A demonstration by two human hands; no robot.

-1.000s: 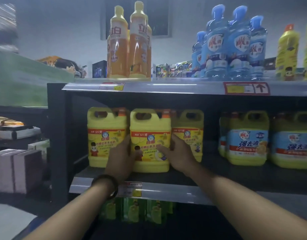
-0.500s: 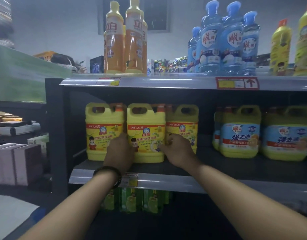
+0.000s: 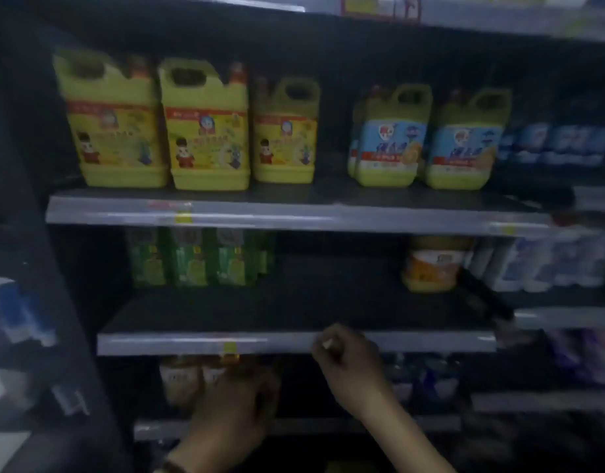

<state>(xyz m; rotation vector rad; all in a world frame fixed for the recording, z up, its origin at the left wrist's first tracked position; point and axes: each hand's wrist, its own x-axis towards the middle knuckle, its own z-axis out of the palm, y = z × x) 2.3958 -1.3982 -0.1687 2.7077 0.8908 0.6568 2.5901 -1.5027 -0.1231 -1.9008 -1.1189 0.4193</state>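
My left hand [image 3: 232, 401] is low in front of the bottom shelf, right by several pale bottles with orange tops [image 3: 181, 380]; its fingers are hidden behind the back of the hand and blurred. My right hand [image 3: 348, 367] hangs before the front rail of the middle shelf [image 3: 191, 343], fingers loosely curled, holding nothing. Higher up, three yellow detergent jugs [image 3: 207, 128] stand in a row on the upper shelf [image 3: 294, 220], with neither hand on them.
Two yellow jugs with blue labels [image 3: 391, 138] stand right of the yellow row. Green bottles [image 3: 191, 257] and an orange tub [image 3: 430, 264] sit at the back of the middle shelf. A dark shelf post runs down the left. White and blue packs fill the right side.
Both hands have let go of the middle yellow jug and dropped to the lower shelves. The view has tilted down, so the top shelf's bottles are out of sight.
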